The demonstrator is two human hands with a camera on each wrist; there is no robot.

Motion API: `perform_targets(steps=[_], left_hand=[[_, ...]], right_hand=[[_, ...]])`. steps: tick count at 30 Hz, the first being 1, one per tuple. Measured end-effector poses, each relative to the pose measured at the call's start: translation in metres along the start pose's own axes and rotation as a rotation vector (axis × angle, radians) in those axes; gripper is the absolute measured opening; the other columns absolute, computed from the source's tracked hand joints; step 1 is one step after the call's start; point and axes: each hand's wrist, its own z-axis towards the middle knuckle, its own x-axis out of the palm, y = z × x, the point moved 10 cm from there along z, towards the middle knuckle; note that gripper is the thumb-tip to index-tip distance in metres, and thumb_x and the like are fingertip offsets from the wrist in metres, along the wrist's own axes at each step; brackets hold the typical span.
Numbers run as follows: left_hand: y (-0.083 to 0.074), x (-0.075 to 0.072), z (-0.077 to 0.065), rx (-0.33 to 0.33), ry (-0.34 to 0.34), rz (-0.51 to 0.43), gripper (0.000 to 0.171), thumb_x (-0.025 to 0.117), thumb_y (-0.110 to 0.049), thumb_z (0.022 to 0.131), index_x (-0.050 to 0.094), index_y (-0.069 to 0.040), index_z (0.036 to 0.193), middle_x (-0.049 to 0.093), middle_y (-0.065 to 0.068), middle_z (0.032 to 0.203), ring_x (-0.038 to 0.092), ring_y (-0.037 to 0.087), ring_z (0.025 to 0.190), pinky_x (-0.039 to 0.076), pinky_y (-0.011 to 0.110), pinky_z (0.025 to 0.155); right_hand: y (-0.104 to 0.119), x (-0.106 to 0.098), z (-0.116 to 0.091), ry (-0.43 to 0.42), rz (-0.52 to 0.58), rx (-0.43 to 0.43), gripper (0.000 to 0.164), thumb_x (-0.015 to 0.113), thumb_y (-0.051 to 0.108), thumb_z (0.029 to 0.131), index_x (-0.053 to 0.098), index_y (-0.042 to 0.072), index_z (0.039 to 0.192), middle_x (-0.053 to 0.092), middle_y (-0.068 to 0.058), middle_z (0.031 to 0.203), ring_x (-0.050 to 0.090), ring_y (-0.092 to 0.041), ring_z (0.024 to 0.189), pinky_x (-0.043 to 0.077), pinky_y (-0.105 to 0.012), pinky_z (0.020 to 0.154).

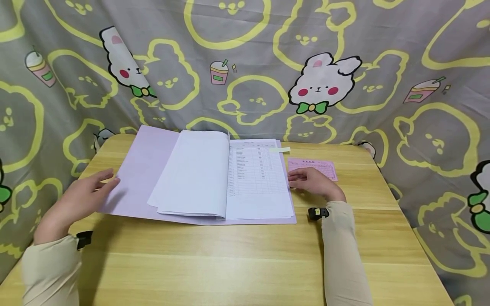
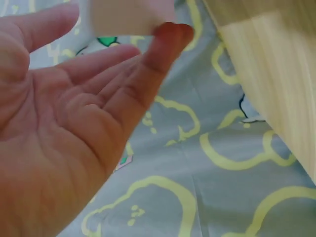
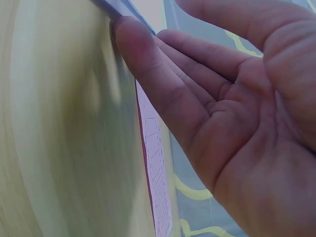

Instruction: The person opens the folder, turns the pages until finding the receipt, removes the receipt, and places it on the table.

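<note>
A lilac paper folder (image 1: pixel 132 180) lies opened out on the wooden table. White blank-backed sheets (image 1: pixel 195 170) are turned over to its left side. On its right side a page with a printed table (image 1: pixel 254 199) faces up, a pale green sticky tab (image 1: pixel 280 149) at its upper right edge. My left hand (image 1: pixel 76 202) is at the folder's left edge, fingers extended and thumb apart; the cover's corner (image 2: pixel 131 17) blurs by the fingertips in the left wrist view. With fingers lightly bent, my right hand (image 1: pixel 315 182) has its fingertips at the folder's right edge.
A pad of pink printed slips (image 1: pixel 323 167) lies just beyond the right hand, partly covered by it. Behind the table (image 1: pixel 229 267) hangs a grey curtain (image 1: pixel 252 51) with cartoon figures, close along its back and side edges.
</note>
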Motion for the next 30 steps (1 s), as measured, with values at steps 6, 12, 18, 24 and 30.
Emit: perform_targets(steps=[6,12,18,24,30], left_hand=[[-0.01,-0.022,-0.008,0.08,-0.186,-0.135,0.054,0.039,-0.033,0.111,0.043,0.0,0.154,0.051,0.031,0.146,0.061,0.014,0.126,0.044,0.015,0.085],[-0.019,-0.027,-0.013,0.102,-0.236,-0.391,0.051,0.04,-0.032,0.111,0.04,-0.015,0.158,0.045,-0.001,0.159,0.047,-0.022,0.111,0.039,0.005,0.08],[-0.052,-0.027,-0.012,0.327,-0.254,-0.89,0.047,0.045,-0.013,0.11,0.041,-0.003,0.155,0.049,-0.008,0.156,0.058,-0.004,0.122,0.045,0.008,0.092],[-0.09,-0.019,-0.013,0.528,-0.21,-1.191,0.047,0.036,-0.004,0.11,0.034,0.003,0.157,0.041,0.002,0.163,0.053,0.007,0.135,0.047,0.015,0.101],[-0.111,0.0,-0.014,0.595,-0.147,-1.251,0.056,0.037,-0.02,0.111,0.021,-0.009,0.164,0.021,0.007,0.17,0.037,0.008,0.146,0.039,0.016,0.11]], right_hand=[[0.001,0.0,-0.001,0.004,0.018,0.0,0.044,0.067,0.017,0.1,0.059,-0.005,0.137,0.065,-0.023,0.131,0.07,-0.026,0.107,0.059,-0.037,0.088],[-0.001,0.001,-0.003,0.025,0.061,0.012,0.044,0.061,0.017,0.104,0.054,-0.005,0.141,0.063,-0.024,0.132,0.07,-0.028,0.108,0.059,-0.038,0.089],[-0.004,0.001,-0.004,0.028,0.103,0.031,0.044,0.05,0.022,0.109,0.052,-0.006,0.143,0.064,-0.025,0.131,0.071,-0.03,0.108,0.059,-0.04,0.091],[-0.009,0.0,-0.001,0.008,0.172,0.054,0.048,0.041,0.028,0.112,0.051,-0.006,0.144,0.06,-0.026,0.135,0.071,-0.031,0.109,0.059,-0.039,0.09],[-0.008,0.0,0.001,0.0,0.189,0.049,0.05,0.038,0.029,0.113,0.05,-0.007,0.144,0.059,-0.027,0.137,0.071,-0.03,0.108,0.06,-0.037,0.089]])
